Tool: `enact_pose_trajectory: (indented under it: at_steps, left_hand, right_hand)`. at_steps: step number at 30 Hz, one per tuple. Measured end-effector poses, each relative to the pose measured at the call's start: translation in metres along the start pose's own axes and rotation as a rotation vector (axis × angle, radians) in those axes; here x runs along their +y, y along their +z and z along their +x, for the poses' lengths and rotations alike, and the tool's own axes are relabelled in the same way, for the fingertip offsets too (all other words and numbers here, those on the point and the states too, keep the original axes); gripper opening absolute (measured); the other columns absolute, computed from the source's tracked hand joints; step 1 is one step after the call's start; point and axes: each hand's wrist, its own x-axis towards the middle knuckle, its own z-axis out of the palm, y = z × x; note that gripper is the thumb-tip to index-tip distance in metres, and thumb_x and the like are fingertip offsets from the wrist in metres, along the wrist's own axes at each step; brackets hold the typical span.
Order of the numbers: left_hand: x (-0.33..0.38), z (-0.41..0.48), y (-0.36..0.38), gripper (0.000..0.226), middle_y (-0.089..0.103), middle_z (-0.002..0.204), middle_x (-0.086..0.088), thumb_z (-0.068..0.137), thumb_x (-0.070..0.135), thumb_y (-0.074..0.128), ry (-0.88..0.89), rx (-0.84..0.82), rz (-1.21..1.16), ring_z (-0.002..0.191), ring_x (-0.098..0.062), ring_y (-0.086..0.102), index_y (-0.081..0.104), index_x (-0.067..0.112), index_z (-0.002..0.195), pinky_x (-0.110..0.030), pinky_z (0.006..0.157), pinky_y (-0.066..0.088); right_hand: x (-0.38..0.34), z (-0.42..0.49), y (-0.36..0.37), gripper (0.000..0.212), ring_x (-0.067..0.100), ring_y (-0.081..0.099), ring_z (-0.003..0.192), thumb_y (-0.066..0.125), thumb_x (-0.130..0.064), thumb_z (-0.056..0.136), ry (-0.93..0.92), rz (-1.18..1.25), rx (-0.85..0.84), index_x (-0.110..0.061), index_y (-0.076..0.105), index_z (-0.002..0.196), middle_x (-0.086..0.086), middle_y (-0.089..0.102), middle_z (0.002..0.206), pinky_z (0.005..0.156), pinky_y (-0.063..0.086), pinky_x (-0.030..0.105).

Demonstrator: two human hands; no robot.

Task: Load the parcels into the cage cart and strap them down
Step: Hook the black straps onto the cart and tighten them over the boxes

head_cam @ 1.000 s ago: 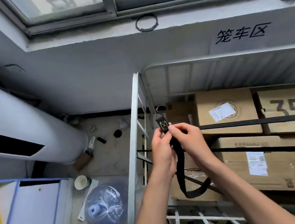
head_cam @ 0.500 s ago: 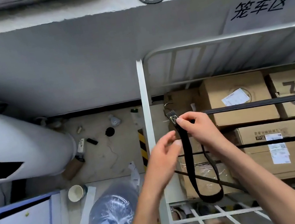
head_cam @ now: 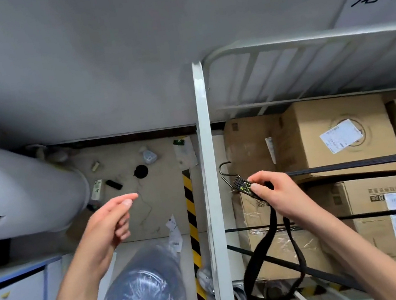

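Right hand (head_cam: 275, 193) at frame centre pinches the black strap (head_cam: 269, 237) just behind its hook (head_cam: 226, 174), close beside the cart post (head_cam: 210, 174), hook unattached. Left hand (head_cam: 109, 223), left of the post, is part-open, holding nothing. Parcels (head_cam: 333, 137) sit stacked in the cart at right. Risk: a tensioned strap could slip the pinch and snap back; hanging slack loop may snag the lower bars
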Motion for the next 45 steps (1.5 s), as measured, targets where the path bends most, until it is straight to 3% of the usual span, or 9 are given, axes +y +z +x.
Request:
enact_pose_trajectory:
  at_steps: [7,12,17,23,27,30,36,41,45]
  left_hand:
    - [-0.018,0.040,0.038,0.015,0.032,0.058,0.006,0.099,0.017,0.057,-0.036,-0.150,0.186,0.048,-0.009,0.024,0.072,0.016,0.102,-0.019,0.043,0.023]
    - [-0.019,0.051,0.056,0.016,0.037,0.054,0.010,0.096,0.022,0.061,-0.062,-0.221,0.259,0.047,-0.008,0.025,0.077,0.022,0.099,-0.019,0.044,0.023]
    - [-0.022,0.061,0.058,0.018,0.032,0.061,0.004,0.090,0.033,0.070,-0.086,-0.232,0.258,0.049,-0.010,0.024,0.078,0.023,0.102,-0.019,0.043,0.023]
    - [-0.016,0.065,0.075,0.017,0.038,0.050,0.013,0.087,0.040,0.073,-0.086,-0.228,0.306,0.049,-0.010,0.027,0.078,0.028,0.098,-0.019,0.046,0.029]
    - [-0.005,0.066,0.079,0.014,0.062,0.069,0.007,0.090,0.035,0.071,-0.024,-0.238,0.285,0.056,-0.008,0.052,0.075,0.022,0.089,-0.021,0.055,0.038]
    - [-0.005,0.060,0.087,0.013,0.075,0.101,-0.001,0.100,0.027,0.058,-0.040,-0.281,0.186,0.090,-0.010,0.073,0.063,0.016,0.094,-0.030,0.076,0.057]
    - [-0.003,0.051,0.108,0.015,0.078,0.100,-0.008,0.108,0.021,0.040,-0.126,-0.245,-0.032,0.095,-0.023,0.075,0.048,0.010,0.102,-0.043,0.090,0.058]
    - [0.001,0.052,0.116,0.013,0.075,0.088,-0.008,0.107,0.021,0.039,-0.063,-0.090,-0.101,0.078,-0.026,0.076,0.048,0.013,0.100,-0.043,0.075,0.062]
    - [0.019,0.061,0.111,0.014,0.055,0.068,0.002,0.102,0.018,0.045,0.035,0.054,-0.064,0.056,-0.014,0.063,0.055,0.018,0.093,-0.034,0.054,0.058]
  right_hand:
    - [0.016,0.020,0.028,0.016,0.009,0.059,0.079,0.058,-0.018,0.098,0.046,-0.065,-0.136,-0.022,0.073,0.104,0.002,0.069,0.087,0.071,0.044,0.020]
    - [0.012,0.033,0.048,0.015,-0.007,0.056,0.068,0.061,-0.017,0.097,0.006,-0.038,-0.158,-0.021,0.074,0.103,-0.013,0.065,0.076,0.068,0.042,0.010]
    - [0.007,0.043,0.055,0.015,-0.010,0.059,0.069,0.062,-0.015,0.097,-0.020,0.006,-0.174,-0.017,0.076,0.103,-0.018,0.069,0.074,0.066,0.042,0.006]
    - [0.003,0.044,0.063,0.014,-0.007,0.058,0.063,0.065,-0.016,0.096,-0.006,0.044,-0.223,-0.017,0.078,0.101,-0.013,0.071,0.075,0.063,0.041,0.009]
    - [0.001,0.045,0.057,0.013,-0.005,0.059,0.066,0.065,-0.021,0.096,0.019,0.092,-0.156,-0.018,0.077,0.101,-0.011,0.072,0.080,0.063,0.042,0.008]
    - [0.000,0.047,0.052,0.015,-0.007,0.062,0.074,0.065,-0.023,0.096,0.019,0.071,-0.147,-0.020,0.076,0.105,-0.011,0.072,0.087,0.065,0.044,0.008]
    - [-0.002,0.046,0.043,0.011,-0.004,0.061,0.072,0.068,-0.024,0.094,0.041,0.099,-0.115,-0.022,0.077,0.100,-0.007,0.073,0.085,0.065,0.048,0.012]
    - [-0.005,0.046,0.033,0.010,-0.003,0.060,0.069,0.068,-0.028,0.093,0.069,0.128,-0.063,-0.021,0.075,0.094,-0.007,0.070,0.084,0.071,0.049,0.022]
    - [-0.006,0.046,0.026,0.011,0.018,0.065,0.091,0.066,-0.032,0.093,0.071,0.114,-0.058,-0.023,0.073,0.094,0.001,0.070,0.093,0.086,0.054,0.037]
